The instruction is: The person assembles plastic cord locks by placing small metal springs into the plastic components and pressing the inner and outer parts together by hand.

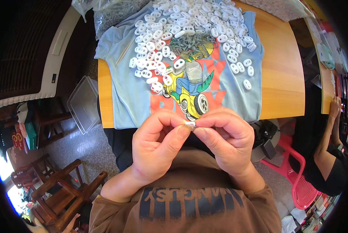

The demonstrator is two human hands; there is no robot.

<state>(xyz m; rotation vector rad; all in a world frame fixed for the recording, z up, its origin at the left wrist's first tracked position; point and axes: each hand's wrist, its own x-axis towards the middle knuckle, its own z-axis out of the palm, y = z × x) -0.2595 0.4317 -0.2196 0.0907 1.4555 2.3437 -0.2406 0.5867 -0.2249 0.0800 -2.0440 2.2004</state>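
Note:
A small white plastic piece (190, 123) is pinched between my two hands, just past the table's near edge. My left hand (156, 141) grips its left side between thumb and forefinger. Thumb and forefinger of my right hand (225, 139) close on its right side; the fingertips cover most of it. Beyond my hands, many white oval two-hole plastic pieces (158, 56) lie spread on a light blue printed T-shirt (131, 105). Among them is a heap of small grey metal springs (193, 44).
The T-shirt covers much of a wooden table (283, 77). A clear plastic bag (117, 17) of small parts stands at the far left. A thin stick (124, 52) lies on the shirt. A pink chair (294, 171) and another person's arm (328, 132) are at the right, wooden chairs (65, 190) lower left.

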